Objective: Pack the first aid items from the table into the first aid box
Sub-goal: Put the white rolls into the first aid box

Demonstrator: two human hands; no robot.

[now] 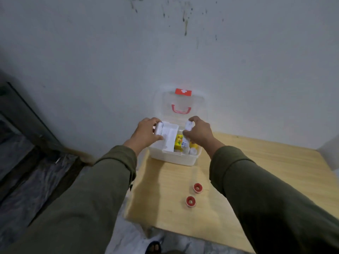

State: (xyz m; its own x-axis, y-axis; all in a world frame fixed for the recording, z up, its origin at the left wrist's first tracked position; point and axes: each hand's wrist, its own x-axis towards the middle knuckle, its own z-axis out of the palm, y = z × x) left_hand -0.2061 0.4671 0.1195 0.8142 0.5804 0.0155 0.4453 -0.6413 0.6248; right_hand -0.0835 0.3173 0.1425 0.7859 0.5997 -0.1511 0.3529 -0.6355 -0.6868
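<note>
Wooden counter stands against wall; white first aid box sits at its far edge, clear lid up w/ red handle. Left hand grips white inner tray at box's left side; right hand pinches small white packet over box interior, yellow carton inside. Two red-rimmed tape rolls lie on counter nr front, apart from box.

Both my hands, left hand and right hand, grip the white tray over the open first aid box. Two red caps sit lower center on the table.
</note>
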